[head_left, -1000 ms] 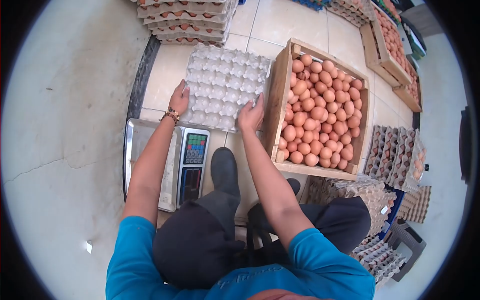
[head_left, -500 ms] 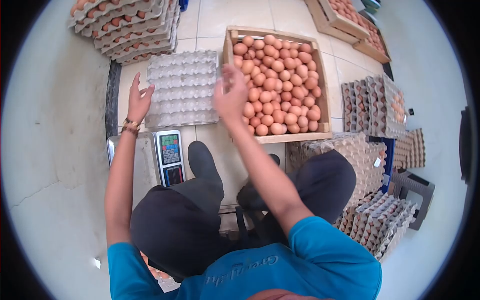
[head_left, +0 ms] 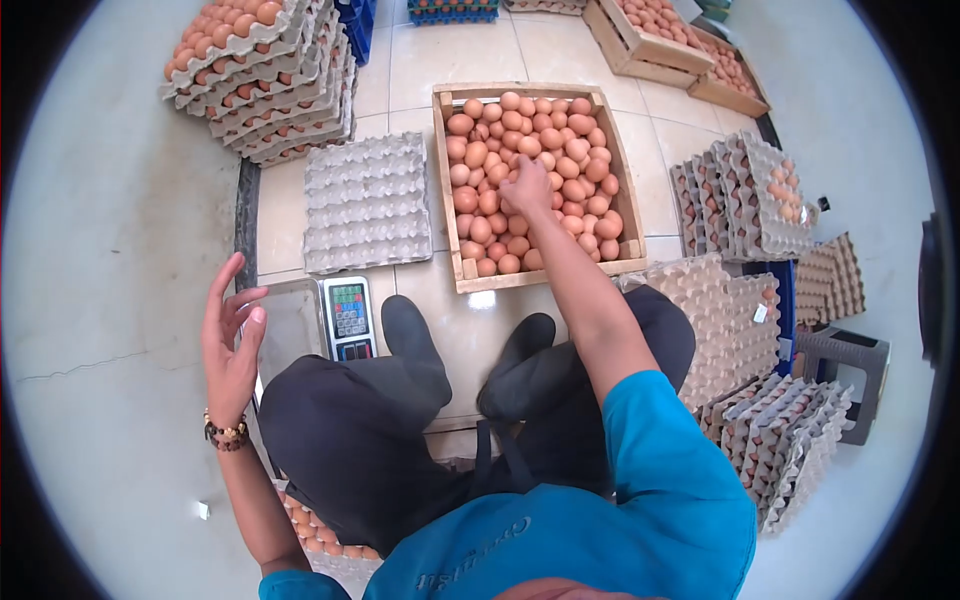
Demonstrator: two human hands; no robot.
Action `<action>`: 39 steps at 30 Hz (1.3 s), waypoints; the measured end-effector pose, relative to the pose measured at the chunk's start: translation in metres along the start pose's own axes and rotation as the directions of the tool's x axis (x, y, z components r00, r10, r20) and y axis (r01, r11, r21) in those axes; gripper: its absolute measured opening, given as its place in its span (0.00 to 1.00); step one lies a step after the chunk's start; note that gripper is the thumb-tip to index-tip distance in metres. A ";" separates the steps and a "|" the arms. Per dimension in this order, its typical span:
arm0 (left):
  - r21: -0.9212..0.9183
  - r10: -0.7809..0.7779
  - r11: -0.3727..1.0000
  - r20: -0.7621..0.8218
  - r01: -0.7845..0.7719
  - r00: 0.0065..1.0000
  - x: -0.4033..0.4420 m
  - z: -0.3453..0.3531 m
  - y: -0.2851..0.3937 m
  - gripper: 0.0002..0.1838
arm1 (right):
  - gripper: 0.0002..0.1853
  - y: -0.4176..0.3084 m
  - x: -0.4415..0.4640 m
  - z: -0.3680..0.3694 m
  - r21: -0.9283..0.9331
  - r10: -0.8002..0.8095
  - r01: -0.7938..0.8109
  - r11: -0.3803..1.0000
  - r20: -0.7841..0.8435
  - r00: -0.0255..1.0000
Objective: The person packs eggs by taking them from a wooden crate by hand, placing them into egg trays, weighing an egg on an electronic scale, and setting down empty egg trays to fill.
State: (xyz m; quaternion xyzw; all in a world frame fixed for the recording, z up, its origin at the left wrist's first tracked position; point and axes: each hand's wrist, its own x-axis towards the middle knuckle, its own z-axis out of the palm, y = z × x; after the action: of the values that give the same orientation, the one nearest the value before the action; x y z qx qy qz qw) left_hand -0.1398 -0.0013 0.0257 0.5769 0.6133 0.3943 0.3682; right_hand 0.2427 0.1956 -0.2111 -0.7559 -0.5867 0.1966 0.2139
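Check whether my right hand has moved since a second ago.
Yes: judged against the crate, your right hand has gone rightward, from the tray beside it to the eggs inside.

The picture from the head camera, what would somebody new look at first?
Probably the wooden crate just above the middle, piled with brown eggs, with the person's right hand in among them. Next might come the tall stack of egg-filled trays at the upper left. The left hand also stands out, open and raised at the left.
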 end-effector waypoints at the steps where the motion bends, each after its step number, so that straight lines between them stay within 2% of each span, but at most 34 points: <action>1: 0.012 -0.001 1.000 0.015 0.001 1.000 -0.002 -0.001 0.010 0.30 | 0.22 0.000 0.002 -0.003 0.048 0.004 -0.002 0.999 -0.044 0.999; 5: 0.091 0.093 0.990 0.139 -0.106 0.986 0.003 0.010 0.050 0.29 | 0.18 0.002 0.006 -0.005 -0.026 -0.077 0.080 0.996 0.108 0.991; 8: 0.110 0.212 0.961 0.285 -0.252 0.935 0.017 0.030 0.084 0.28 | 0.18 0.001 0.003 -0.001 -0.066 -0.126 0.145 0.987 0.230 0.965; 9: 0.111 0.236 0.953 0.319 -0.283 0.918 0.022 0.037 0.093 0.27 | 0.19 -0.009 0.004 0.004 -0.167 -0.065 0.131 0.977 0.355 0.933; 11: 0.112 0.277 0.933 0.384 -0.342 0.881 0.033 0.051 0.109 0.27 | 0.19 -0.023 0.004 0.007 -0.302 -0.056 0.226 0.926 0.482 0.874; 13: 0.053 0.274 0.947 0.382 -0.317 0.883 0.042 0.066 0.116 0.26 | 0.22 -0.049 0.000 -0.010 -0.404 0.017 0.283 0.870 0.598 0.801; 15: -0.025 0.279 0.956 0.374 -0.291 0.885 0.051 0.082 0.110 0.25 | 0.21 -0.060 0.000 -0.017 -0.448 0.037 0.317 0.836 0.622 0.782; 19: -0.008 0.193 0.978 0.401 -0.207 0.896 0.073 0.104 0.073 0.24 | 0.20 -0.045 0.007 -0.007 -0.437 -0.057 0.369 0.820 0.579 0.813; 21: 0.114 0.123 0.974 0.471 -0.198 0.874 0.082 0.110 0.057 0.24 | 0.19 -0.039 0.009 -0.010 -0.405 -0.116 0.387 0.828 0.553 0.825; 23: 0.197 0.038 0.967 0.513 -0.161 0.857 0.093 0.116 0.042 0.24 | 0.20 -0.039 0.011 -0.026 -0.335 -0.197 0.424 0.841 0.541 0.817; 25: 0.230 -0.041 0.968 0.537 -0.099 0.843 0.105 0.126 0.028 0.23 | 0.22 -0.050 0.009 -0.053 -0.185 -0.338 0.483 0.855 0.507 0.793; 28: 0.023 -0.139 0.989 0.484 0.146 0.864 0.112 0.143 0.016 0.24 | 0.26 -0.073 -0.007 -0.098 0.059 -0.585 0.610 0.790 0.372 0.721; 29: -0.099 -0.240 0.943 0.456 0.317 0.857 0.111 0.148 0.025 0.27 | 0.27 -0.082 -0.018 -0.113 0.126 -0.656 0.654 0.746 0.308 0.689; 31: -0.343 -0.273 0.797 0.529 0.497 0.804 0.109 0.153 0.044 0.28 | 0.30 -0.099 -0.047 -0.142 0.198 -0.749 0.723 0.662 0.190 0.634; 32: -0.442 -0.278 0.688 0.573 0.576 0.771 0.108 0.153 0.050 0.29 | 0.30 -0.105 -0.060 -0.152 0.205 -0.771 0.743 0.636 0.145 0.620; 33: -0.497 -0.172 0.605 0.682 0.623 0.711 0.114 0.155 0.042 0.30 | 0.30 -0.112 -0.075 -0.162 0.213 -0.788 0.761 0.613 0.103 0.606; 35: -0.533 -0.035 0.661 0.682 0.529 0.731 0.110 0.157 0.050 0.29 | 0.29 -0.116 -0.093 -0.166 0.247 -0.799 0.777 0.579 -0.018 0.601; 36: -0.547 0.030 0.684 0.683 0.483 0.730 0.107 0.159 0.053 0.28 | 0.30 -0.115 -0.095 -0.167 0.297 -0.786 0.754 0.586 -0.020 0.618; 39: -0.506 0.063 0.776 0.655 0.376 0.753 0.098 0.158 0.061 0.25 | 0.30 -0.113 -0.099 -0.168 0.422 -0.734 0.663 0.618 0.007 0.679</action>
State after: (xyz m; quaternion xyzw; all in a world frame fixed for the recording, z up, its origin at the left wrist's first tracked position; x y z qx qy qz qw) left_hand 0.0229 0.1074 0.0157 0.4679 0.3378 0.3152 0.7533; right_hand 0.2206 0.1084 -0.0044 -0.3878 -0.8006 0.2755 0.3642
